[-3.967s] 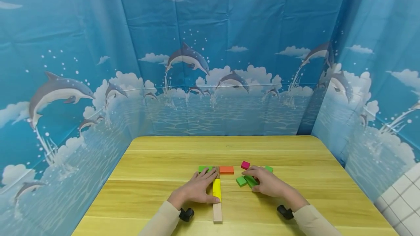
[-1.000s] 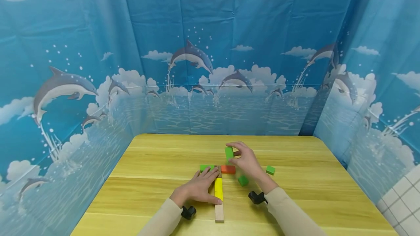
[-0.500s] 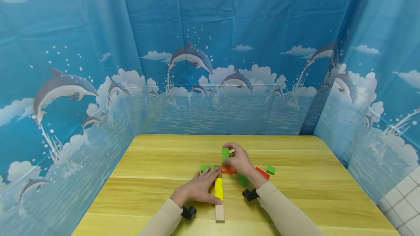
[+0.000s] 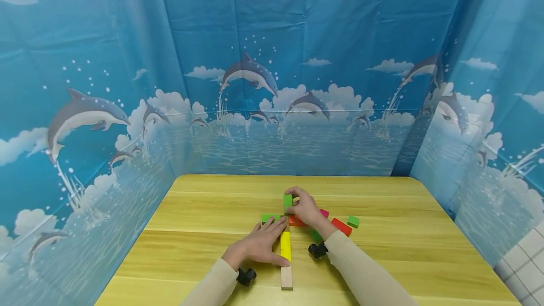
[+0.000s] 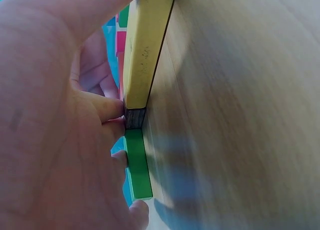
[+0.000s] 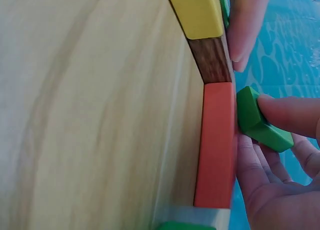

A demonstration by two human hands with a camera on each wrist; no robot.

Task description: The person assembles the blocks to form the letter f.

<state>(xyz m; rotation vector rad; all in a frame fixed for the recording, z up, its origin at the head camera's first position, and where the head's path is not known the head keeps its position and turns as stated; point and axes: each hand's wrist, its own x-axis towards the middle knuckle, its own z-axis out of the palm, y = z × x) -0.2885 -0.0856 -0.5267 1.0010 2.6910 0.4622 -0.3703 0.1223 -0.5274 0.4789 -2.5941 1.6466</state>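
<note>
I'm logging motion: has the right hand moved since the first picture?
Yes: judged against the table, the right hand moved leftward and toward the far edge.

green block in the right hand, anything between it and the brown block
Nothing visible stands between the held green block and the brown block; the left hand lies close by, at the brown block.

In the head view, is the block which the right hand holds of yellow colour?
No, the right hand holds a green block, and the yellow block lies beside the left hand.
</note>
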